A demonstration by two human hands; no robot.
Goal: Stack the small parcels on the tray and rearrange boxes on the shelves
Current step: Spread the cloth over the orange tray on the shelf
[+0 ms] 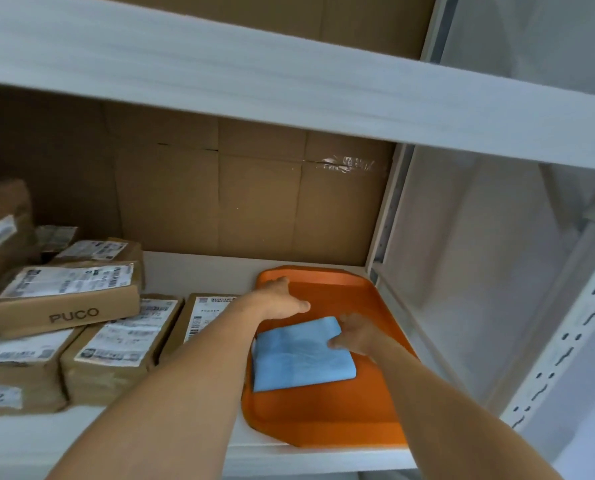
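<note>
One blue parcel [299, 358] on tray [324, 420], right fingers [346, 320] pinching; left fingers [299, 304] loose.

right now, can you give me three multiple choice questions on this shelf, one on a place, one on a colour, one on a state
1. Where does the blue parcel lie?
A) on the tray
B) on the floor
C) in a drawer

2. What colour is the tray?
A) green
B) orange
C) white

3. What is the right hand doing?
A) hanging idle
B) gripping a bottle
C) holding the blue parcel's edge

Answers:
1 A, the parcel rests flat inside the tray's rim.
2 B, its bare surface is plainly orange.
3 C, its fingers and thumb sit on the parcel's right edge.
</note>
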